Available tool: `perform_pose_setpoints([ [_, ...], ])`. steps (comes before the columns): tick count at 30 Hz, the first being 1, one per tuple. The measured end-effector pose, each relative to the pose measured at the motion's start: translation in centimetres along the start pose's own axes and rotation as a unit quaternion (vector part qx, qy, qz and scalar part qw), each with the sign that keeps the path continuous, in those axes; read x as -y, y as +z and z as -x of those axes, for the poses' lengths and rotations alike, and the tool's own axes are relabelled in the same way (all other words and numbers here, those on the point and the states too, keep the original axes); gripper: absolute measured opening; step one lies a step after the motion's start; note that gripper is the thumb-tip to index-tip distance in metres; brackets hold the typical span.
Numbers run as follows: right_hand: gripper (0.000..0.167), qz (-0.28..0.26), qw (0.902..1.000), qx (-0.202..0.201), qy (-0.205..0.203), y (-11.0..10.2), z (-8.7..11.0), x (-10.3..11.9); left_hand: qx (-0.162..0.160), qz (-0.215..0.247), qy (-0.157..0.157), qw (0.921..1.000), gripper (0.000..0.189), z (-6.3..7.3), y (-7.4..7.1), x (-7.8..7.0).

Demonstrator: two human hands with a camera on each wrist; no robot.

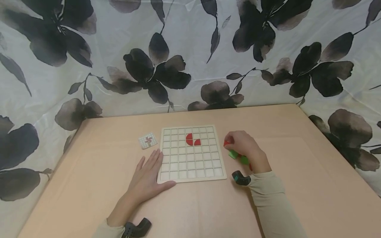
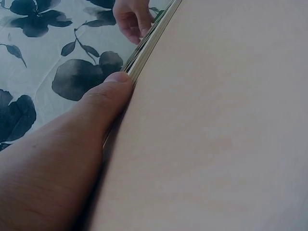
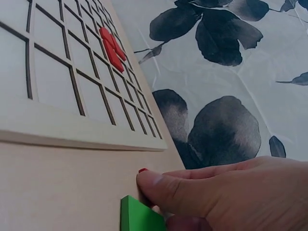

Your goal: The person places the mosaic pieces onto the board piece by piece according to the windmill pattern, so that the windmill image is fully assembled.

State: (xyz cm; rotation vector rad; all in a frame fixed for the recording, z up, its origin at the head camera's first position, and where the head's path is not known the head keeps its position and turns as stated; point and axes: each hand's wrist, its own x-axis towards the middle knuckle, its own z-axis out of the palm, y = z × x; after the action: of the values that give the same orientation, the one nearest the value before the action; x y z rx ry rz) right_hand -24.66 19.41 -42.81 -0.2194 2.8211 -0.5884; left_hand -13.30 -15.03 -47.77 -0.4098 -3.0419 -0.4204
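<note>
A pale grid board point(image 1: 183, 158) lies on the table, with red quarter-round pieces point(image 1: 189, 139) in a few of its upper cells. My left hand point(image 1: 147, 180) rests along the board's left side, fingers stretched out and thumb at the near left corner. To the right of the board, my right hand point(image 1: 247, 145) pinches a small red piece point(image 1: 226, 143) between thumb and fingertips. In the right wrist view only a bit of that red piece point(image 3: 142, 170) shows above the thumb. Just below this hand lie green pieces point(image 1: 233, 154), one close to the fingers.
A small card point(image 1: 148, 140) with a red pinwheel pattern on a grid lies left of the board. Another red piece point(image 1: 250, 167) peeks out beside my right wrist. Behind the wooden table point(image 1: 268, 120) hangs a cloth point(image 1: 205, 69) with dark flowers.
</note>
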Motion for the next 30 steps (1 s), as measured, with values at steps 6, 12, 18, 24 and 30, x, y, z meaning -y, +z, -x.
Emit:
perform_pose_setpoints([
  [6,0.025,-0.009,0.9995,-0.008,-0.028,0.3,-0.4,-0.1,-0.007,0.003,0.003,1.0,0.115,0.0,0.0,-0.1],
  [12,0.022,-0.014,0.9981,-0.034,-0.05,0.5,-0.7,-0.4,-0.014,-0.001,0.004,0.9999,0.115,0.0,0.1,0.0],
  [18,0.028,-0.024,0.9972,-0.053,-0.047,0.8,-0.7,-0.8,-0.01,-0.002,0.005,0.9999,0.115,-0.1,0.0,-0.1],
  [24,0.039,-0.047,0.9973,-0.043,-0.035,1.0,-0.9,-0.6,-0.007,-0.001,0.008,0.9999,0.115,-0.2,-0.2,-0.1],
  [30,0.029,-0.054,0.9957,-0.053,-0.054,1.4,-1.1,-0.5,-0.006,0.001,0.007,1.0,0.115,-0.1,-0.1,0.0],
])
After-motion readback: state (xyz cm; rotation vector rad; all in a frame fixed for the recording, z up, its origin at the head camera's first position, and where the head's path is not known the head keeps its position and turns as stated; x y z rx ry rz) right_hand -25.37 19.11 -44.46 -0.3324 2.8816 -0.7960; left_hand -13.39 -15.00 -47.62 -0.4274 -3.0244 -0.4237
